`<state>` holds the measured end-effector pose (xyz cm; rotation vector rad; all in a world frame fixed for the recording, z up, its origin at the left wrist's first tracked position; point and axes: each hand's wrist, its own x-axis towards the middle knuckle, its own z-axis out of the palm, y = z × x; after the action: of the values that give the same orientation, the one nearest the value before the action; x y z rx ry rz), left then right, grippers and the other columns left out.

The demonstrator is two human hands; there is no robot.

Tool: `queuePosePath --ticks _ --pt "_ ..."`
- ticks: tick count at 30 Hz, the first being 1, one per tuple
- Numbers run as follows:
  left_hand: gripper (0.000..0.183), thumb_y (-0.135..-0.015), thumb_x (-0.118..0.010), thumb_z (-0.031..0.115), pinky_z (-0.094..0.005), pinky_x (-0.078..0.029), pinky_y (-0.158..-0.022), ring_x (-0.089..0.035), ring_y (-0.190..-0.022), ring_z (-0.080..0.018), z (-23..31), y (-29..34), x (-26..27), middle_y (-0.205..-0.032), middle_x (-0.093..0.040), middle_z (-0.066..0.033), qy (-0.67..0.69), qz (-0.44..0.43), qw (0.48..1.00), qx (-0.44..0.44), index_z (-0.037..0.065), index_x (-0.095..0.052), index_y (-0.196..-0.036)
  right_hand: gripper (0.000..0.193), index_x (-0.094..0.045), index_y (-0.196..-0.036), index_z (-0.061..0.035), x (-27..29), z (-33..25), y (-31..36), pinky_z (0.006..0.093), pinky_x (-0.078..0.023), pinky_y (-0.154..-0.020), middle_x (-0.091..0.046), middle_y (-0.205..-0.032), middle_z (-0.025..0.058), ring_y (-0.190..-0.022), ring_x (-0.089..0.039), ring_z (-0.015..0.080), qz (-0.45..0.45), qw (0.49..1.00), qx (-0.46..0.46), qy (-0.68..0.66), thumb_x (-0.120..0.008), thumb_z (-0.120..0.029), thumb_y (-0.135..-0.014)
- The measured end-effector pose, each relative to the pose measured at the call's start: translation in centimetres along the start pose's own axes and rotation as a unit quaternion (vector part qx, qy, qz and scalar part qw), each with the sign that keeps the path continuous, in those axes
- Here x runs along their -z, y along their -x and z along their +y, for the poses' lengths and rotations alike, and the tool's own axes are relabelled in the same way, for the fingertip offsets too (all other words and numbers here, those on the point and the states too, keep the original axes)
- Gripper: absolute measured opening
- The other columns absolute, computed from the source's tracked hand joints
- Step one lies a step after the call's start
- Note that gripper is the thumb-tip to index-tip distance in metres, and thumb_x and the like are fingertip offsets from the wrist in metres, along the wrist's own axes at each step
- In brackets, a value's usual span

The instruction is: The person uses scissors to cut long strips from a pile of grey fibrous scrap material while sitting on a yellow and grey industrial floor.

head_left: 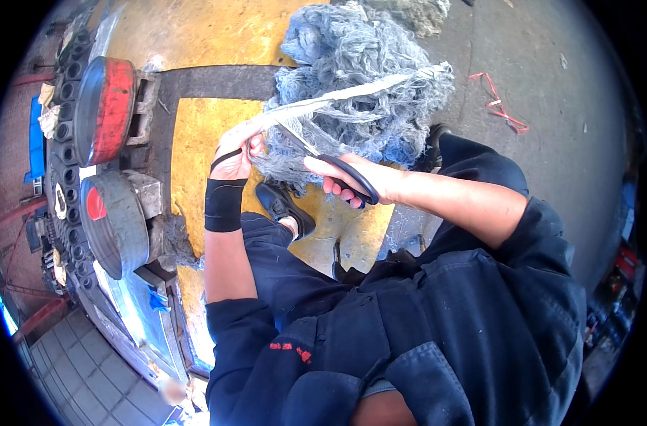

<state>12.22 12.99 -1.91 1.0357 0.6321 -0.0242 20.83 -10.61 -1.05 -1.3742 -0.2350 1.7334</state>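
Observation:
A pale, flat strip of yarn or cloth (345, 94) runs slantwise across a big tangled heap of blue-grey yarn (330, 42). My left hand (235, 150), with a black wrist support (224, 204) on it, pinches the strip's near left end. In my right hand (370, 177) are scissors (348, 170) with black handles, fingers through the loops. The blades point up and left, their tips close to the strip beside my left fingers. Whether the blades touch the strip I cannot tell.
Yellow-painted floor (217, 135) lies under the heap. To the left, two round drums, one red and black (114, 110), one grey (117, 224), stand by concrete blocks (144, 192). A red strap (497, 106) lies on the grey floor at right. My black shoe (284, 209) is beside the yarn.

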Motion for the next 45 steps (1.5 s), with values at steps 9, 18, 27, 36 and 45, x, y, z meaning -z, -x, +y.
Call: queuePosePath --ticks 9,18,27,36,45 --pt "0.019 -0.088 -0.056 0.011 -0.0174 -0.033 -0.052 -0.042 -0.058 -0.0037 -1.2 0.0 -0.7 -0.069 -0.048 0.0022 -0.018 -0.021 1.000 -0.006 -0.003 -0.055 -0.101 0.059 -0.047 -0.069 -0.0074 -0.3 -0.4 -0.8 0.0212 -0.031 -0.039 -0.039 -0.060 -0.0025 -0.045 -0.037 0.0068 -0.007 0.999 0.006 -0.036 -0.050 -0.066 -0.080" --pt "0.034 -0.090 -0.054 0.014 -0.0163 -0.031 -0.051 -0.037 -0.054 -0.0024 -1.4 0.0 -2.2 -0.070 -0.048 0.0034 -0.047 -0.058 0.997 -0.005 -0.003 -0.046 -0.118 0.058 -0.044 -0.070 -0.0090 -0.5 -1.3 -0.9 0.0223 -0.031 -0.039 -0.038 -0.060 -0.0017 -0.046 -0.037 0.0078 -0.001 0.997 0.020 -0.072 -0.048 -0.066 -0.081" --pt "0.045 -0.093 -0.048 0.022 -0.0160 -0.029 -0.050 -0.033 -0.049 -0.0026 -1.0 0.8 -3.4 -0.060 -0.039 0.0057 0.028 -0.154 0.987 0.016 0.000 -0.038 -0.131 0.059 -0.043 -0.067 -0.0081 -0.5 -1.9 0.4 0.0226 -0.030 -0.033 -0.037 -0.053 -0.0014 -0.039 -0.037 0.0082 0.002 0.998 0.056 -0.030 -0.047 -0.065 -0.082" --pt "0.034 -0.095 -0.046 0.026 -0.0181 -0.029 -0.050 -0.038 -0.056 -0.0046 -2.0 -0.1 -4.3 -0.063 -0.046 0.0027 -0.080 -0.132 0.988 -0.008 -0.002 -0.053 -0.112 0.061 -0.041 -0.064 -0.0104 0.3 -1.8 -0.9 0.0215 -0.028 -0.031 -0.037 -0.054 -0.0024 -0.037 -0.036 0.0062 -0.029 0.990 0.063 -0.123 -0.045 -0.069 -0.080" --pt "0.026 -0.094 -0.047 0.025 -0.0192 -0.029 -0.051 -0.038 -0.056 -0.0061 -2.7 0.2 -4.4 -0.062 -0.045 0.0028 -0.095 -0.086 0.992 -0.014 0.001 -0.057 -0.101 0.046 -0.057 -0.080 0.0010 4.8 -6.4 -2.2 0.0290 -0.049 -0.060 -0.058 -0.067 0.0070 -0.061 -0.059 0.0172 0.294 0.855 0.386 0.182 -0.077 -0.038 -0.068"
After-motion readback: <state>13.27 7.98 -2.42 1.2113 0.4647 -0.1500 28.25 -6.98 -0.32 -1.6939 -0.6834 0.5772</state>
